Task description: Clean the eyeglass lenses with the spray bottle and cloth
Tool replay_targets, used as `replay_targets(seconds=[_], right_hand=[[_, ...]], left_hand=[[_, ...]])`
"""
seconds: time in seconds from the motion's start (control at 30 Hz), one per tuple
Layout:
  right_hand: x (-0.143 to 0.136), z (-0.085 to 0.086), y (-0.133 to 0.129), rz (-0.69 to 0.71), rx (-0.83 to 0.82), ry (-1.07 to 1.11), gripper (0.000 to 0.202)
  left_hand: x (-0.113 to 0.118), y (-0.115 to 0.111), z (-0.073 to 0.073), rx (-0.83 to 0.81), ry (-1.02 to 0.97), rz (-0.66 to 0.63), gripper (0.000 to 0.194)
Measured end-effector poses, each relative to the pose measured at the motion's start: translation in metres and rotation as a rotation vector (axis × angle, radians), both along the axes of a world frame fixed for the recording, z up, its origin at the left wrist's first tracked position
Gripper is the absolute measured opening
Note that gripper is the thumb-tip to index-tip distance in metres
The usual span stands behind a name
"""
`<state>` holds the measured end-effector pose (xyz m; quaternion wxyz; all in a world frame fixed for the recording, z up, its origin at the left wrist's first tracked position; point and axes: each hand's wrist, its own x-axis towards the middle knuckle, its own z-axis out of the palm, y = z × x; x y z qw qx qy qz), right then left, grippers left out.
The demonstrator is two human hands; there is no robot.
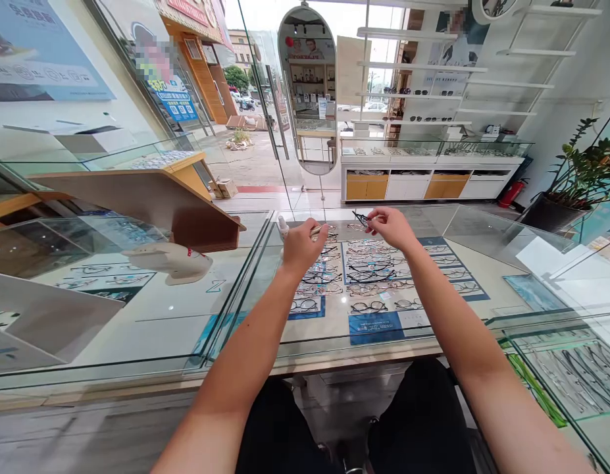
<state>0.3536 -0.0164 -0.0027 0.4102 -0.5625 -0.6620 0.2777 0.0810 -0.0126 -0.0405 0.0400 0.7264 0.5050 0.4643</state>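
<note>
Above the glass display counter, my right hand pinches a pair of dark-framed glasses, which sticks out to the left of the fingertips. My left hand is closed, with a small pale tan thing showing between thumb and fingers; its kind is too small to tell. Just left of that hand is a white bottle, partly hidden by it. Rows of glasses lie below both hands, among them a black pair near the front.
Beside the rows is a blue card. On the left are a brown wooden board and a white display hand. An oval mirror stands beyond the counter. At right are a potted plant and a green-edged tray of glasses.
</note>
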Motion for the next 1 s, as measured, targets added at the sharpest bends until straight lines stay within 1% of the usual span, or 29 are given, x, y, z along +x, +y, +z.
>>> replay_targets(seconds=[0.07, 0.13, 0.2, 0.27, 0.4, 0.53, 0.63, 0.87, 0.93, 1.0], right_hand=[[-0.005, -0.014, -0.005, 0.065, 0.056, 0.111, 0.01], [-0.01, -0.026, -0.007, 0.094, 0.108, 0.171, 0.013], [-0.013, -0.034, -0.008, 0.102, 0.144, 0.144, 0.017], [-0.016, -0.037, -0.009, 0.124, 0.175, 0.11, 0.02], [-0.02, -0.037, -0.015, 0.187, 0.226, 0.082, 0.019], [-0.027, -0.038, -0.019, 0.233, 0.266, 0.104, 0.019], [-0.032, -0.037, -0.022, 0.257, 0.267, 0.144, 0.023], [-0.037, -0.03, -0.031, 0.306, 0.284, 0.144, 0.024], [-0.037, -0.028, -0.032, 0.31, 0.288, 0.123, 0.025], [-0.036, -0.028, -0.033, 0.312, 0.29, 0.098, 0.025]], left_hand=[[0.001, -0.001, 0.0, 0.0, -0.017, -0.017, 0.036], [0.002, -0.002, 0.0, -0.009, -0.028, -0.027, 0.036], [0.002, -0.003, 0.001, -0.026, -0.041, -0.041, 0.036], [0.003, -0.006, 0.003, -0.046, -0.062, -0.067, 0.036], [0.005, -0.011, 0.007, -0.096, -0.124, -0.142, 0.039], [0.009, -0.013, 0.007, -0.23, -0.229, -0.255, 0.04], [0.012, -0.013, 0.006, -0.317, -0.299, -0.336, 0.038], [0.017, -0.015, 0.01, -0.47, -0.443, -0.401, 0.057], [0.016, -0.016, 0.011, -0.481, -0.458, -0.401, 0.06], [0.017, -0.017, 0.012, -0.471, -0.451, -0.379, 0.058]])
